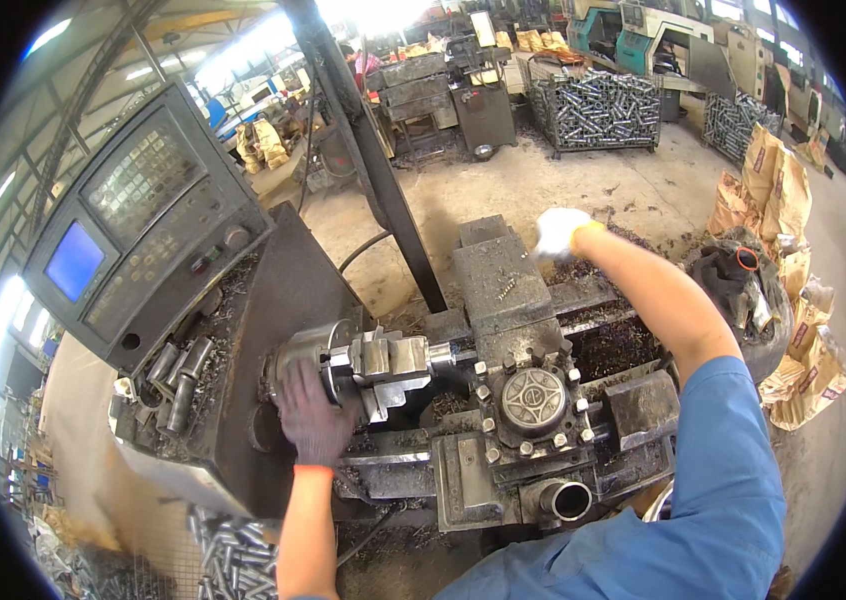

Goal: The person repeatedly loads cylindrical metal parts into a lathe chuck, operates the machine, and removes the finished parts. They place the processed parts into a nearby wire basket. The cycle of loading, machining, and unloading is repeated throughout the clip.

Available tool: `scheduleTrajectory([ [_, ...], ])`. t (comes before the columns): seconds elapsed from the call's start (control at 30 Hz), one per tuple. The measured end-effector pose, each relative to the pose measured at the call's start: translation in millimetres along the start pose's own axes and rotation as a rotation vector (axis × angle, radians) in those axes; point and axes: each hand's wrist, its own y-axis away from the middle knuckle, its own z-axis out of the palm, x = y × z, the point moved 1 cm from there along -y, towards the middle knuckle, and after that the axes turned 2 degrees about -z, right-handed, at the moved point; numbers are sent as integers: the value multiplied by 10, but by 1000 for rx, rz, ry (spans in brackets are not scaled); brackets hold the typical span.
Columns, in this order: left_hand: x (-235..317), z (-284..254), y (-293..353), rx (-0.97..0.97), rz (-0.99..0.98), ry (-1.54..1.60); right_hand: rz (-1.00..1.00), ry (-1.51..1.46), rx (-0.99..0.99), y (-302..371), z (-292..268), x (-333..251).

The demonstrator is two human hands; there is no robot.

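My left hand (314,412), in a dark glove with an orange cuff, lies with its fingers stretched out against the near side of the lathe chuck (311,342). Stepped jaws (391,356) stand out from the chuck, and a short shiny metal piece (440,354) shows at their right end. To the right is the square tool post (533,400), with bolts around its round cap. My right hand (561,233), in a white glove with a yellow cuff, is reached out beyond the carriage, beside the dark block (505,285). Motion smears its fingers.
A control panel (133,215) with a lit blue screen stands at the left. Below it, metal cylinders (183,385) lie on a chip-covered ledge. A dark post (368,150) rises behind the chuck. Wire bins of metal parts (598,110) and paper sacks (778,190) stand farther off.
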Motion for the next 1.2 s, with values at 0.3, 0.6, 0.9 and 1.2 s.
scheduleTrajectory([
  [0.3,232,-167,-1262,-616,-22,83,-654,-80,-432,-134,563,-1082],
  [0.6,82,285,-648,-27,50,165,-200,-17,-127,43,334,-947],
  [0.9,9,327,-588,-162,-27,121,-230,-313,-872,-543,942,-1761],
  [1.2,26,351,-563,-44,-29,161,-306,44,-379,-64,865,-1473],
])
